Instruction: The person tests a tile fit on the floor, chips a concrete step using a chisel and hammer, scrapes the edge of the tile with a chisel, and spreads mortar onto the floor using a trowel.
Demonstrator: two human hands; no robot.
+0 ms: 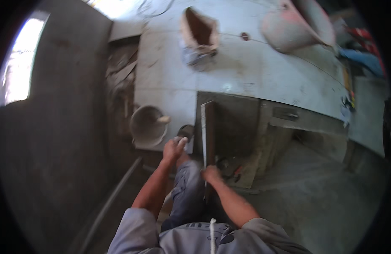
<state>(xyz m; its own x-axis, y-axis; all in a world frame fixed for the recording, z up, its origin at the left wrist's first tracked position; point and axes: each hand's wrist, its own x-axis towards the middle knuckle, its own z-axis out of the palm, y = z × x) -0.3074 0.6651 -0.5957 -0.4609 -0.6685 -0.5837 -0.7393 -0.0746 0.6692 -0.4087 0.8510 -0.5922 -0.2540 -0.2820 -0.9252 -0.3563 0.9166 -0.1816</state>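
Observation:
A long narrow slab (pixel 209 131) with a pale edge and a brown-grey face stands on edge in front of me. My right hand (pixel 211 173) is closed around its near part. To the left, my left hand (pixel 174 149) is closed, its fingers curled beside a dark rounded thing (pixel 186 131), perhaps the toe of a shoe. Something small and whitish shows at those fingers, too blurred to name. Beyond the slab lies a dark grey rectangular patch (pixel 235 122), sunk among the pale tiles (pixel 168 76).
A round bucket (pixel 146 127) with a pale handle in it stands at left. Farther off are an opened sack (pixel 199 38) and a large pinkish tub (pixel 295 27). Red-handled pliers-like tool (pixel 237 171) lies right of the slab. A grey wall (pixel 68 114) rises at left.

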